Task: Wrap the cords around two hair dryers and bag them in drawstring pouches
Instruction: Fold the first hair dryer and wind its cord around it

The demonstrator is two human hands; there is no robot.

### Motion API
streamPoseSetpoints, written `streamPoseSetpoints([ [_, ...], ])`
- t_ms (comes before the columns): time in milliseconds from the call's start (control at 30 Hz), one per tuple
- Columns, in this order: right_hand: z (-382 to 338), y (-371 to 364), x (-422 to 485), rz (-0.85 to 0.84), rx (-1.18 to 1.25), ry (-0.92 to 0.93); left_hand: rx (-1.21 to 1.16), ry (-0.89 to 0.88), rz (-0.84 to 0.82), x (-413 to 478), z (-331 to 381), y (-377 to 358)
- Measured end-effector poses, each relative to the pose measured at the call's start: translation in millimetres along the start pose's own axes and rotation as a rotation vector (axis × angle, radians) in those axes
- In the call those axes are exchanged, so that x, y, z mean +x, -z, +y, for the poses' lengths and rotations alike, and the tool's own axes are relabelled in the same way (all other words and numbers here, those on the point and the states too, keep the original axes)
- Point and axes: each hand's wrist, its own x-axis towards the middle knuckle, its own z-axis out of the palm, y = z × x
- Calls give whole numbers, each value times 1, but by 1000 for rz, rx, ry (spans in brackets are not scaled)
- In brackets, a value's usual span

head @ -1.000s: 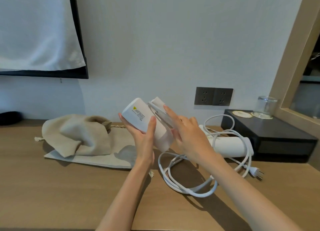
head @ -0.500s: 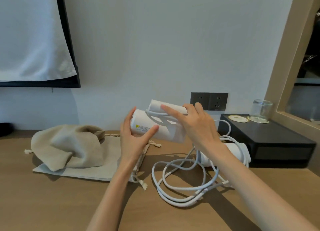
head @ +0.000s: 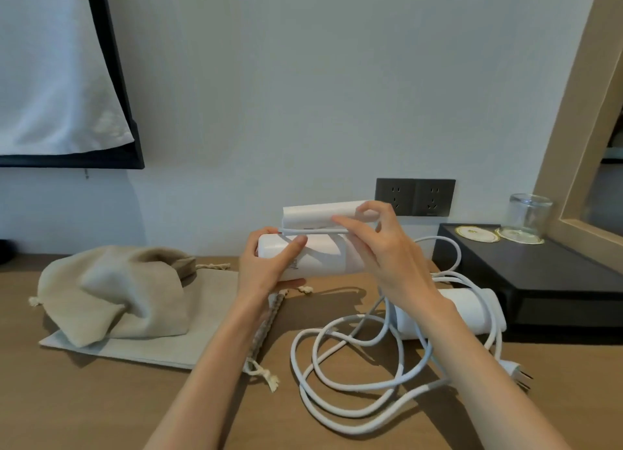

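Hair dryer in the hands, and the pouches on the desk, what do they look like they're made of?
Hair dryer: probably plastic, matte white; the shell is smooth and rigid with soft, even shading. Pouches: woven fabric, perhaps cotton or linen, beige and matte; it slumps in soft folds, with braided drawstrings.

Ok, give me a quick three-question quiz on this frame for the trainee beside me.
1. True or false: the left hand and right hand both hold the folded hair dryer above the table.
2. Fill in: ___ drawstring pouches lie at the left, the bulging pouch on top of the flat pouch.
3. Where is the plug? A: on the table at the right; B: in the left hand; C: inside the bulging pouch.
Key: 1 true; 2 two; 3 A.
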Motion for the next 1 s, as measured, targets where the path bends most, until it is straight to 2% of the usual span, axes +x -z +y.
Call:
streamPoseSetpoints([
  [167,14,-2,-23,-112,293,-219,-165,179,-13,3,-2,11],
  [233,13,1,-24,-79,373,-264,-268,235,9,4,-2,11],
  [367,9,8,-22,-75,470,-389,-295,226,38,2,-4,11],
  [600,1,13,-26,-451,760,-525,-378,184,119,-3,-1,13],
  [733,-3,18,-26,-624,769,-508,-391,164,128,-7,1,12],
  [800,-3,18,-26,-572,717,-523,-369,142,112,-8,1,12],
  [900,5,19,-25,-364,626,-601,-306,121,78,-9,1,11],
  [1000,7,26,-22,-254,659,-636,-331,147,84,-10,1,10],
])
